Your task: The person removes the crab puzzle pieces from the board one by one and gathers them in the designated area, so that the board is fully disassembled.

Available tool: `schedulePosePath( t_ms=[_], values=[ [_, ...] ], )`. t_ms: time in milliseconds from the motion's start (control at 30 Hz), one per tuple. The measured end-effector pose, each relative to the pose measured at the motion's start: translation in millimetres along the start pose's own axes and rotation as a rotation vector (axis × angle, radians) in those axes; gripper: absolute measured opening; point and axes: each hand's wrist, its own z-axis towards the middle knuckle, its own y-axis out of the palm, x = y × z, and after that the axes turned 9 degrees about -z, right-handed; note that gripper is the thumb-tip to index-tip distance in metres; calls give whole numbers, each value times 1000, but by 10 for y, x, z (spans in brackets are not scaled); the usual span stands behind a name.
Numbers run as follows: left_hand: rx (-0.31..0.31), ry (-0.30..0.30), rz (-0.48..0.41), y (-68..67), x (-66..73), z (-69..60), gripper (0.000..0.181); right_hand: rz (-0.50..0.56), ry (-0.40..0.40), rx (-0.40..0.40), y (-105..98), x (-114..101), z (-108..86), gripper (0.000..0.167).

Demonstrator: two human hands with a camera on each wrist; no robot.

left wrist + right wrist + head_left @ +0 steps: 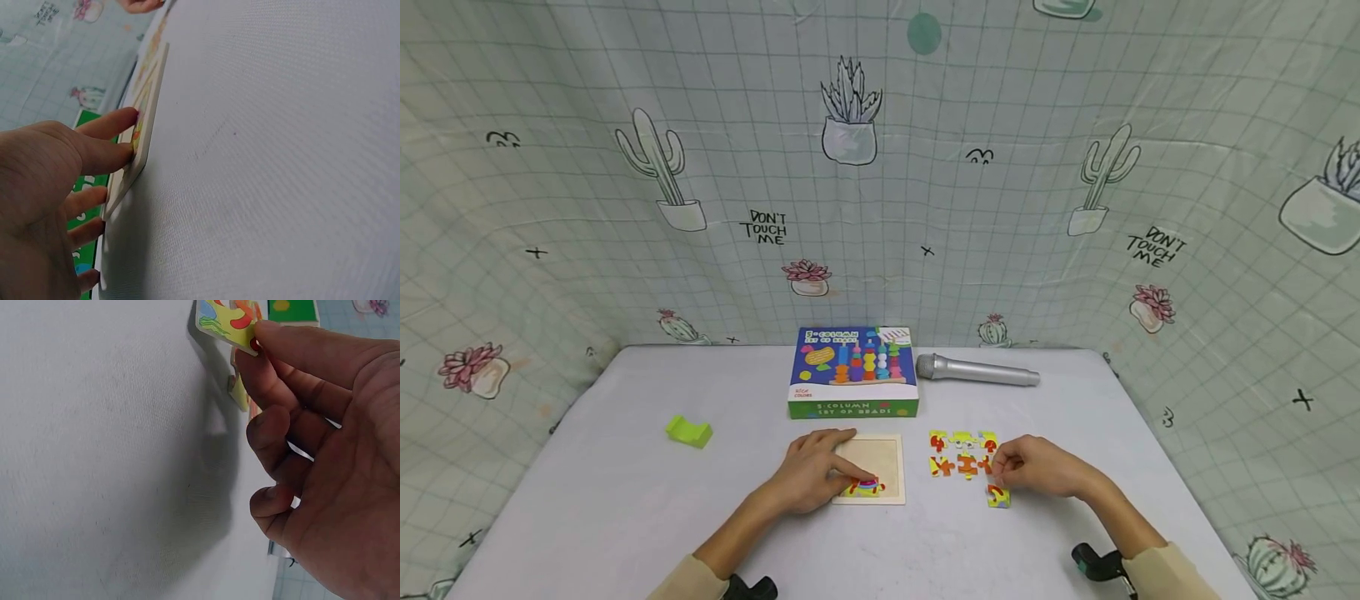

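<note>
A shallow wooden puzzle tray (871,452) lies in front of me with a few joined pieces (863,487) along its near edge. My left hand (811,473) rests over the tray's left side, index finger and thumb touching those pieces, the other fingers spread past the rim. To the right, my right hand (1039,467) pinches a yellow jigsaw piece (226,317) between thumb and forefinger; it has red and blue markings. Just left of that hand, several loose jigsaw pieces (966,464) lie in rows on the table.
A bead-set box (853,408) stands behind the tray, with a silver microphone (981,370) to its right. A light green block (688,431) sits on the left of the white table (602,500). A patterned cloth (880,208) hangs behind.
</note>
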Motion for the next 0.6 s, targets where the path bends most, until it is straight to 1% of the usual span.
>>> schedulePosePath(
  t_ms=[333,600],
  values=[
    [-1,0,-2,10,-5,5,31,-93,-6,47,52,48,51,9],
    [-4,-2,12,12,-15,8,29,-162,22,70,96,-9,69,11]
  ],
)
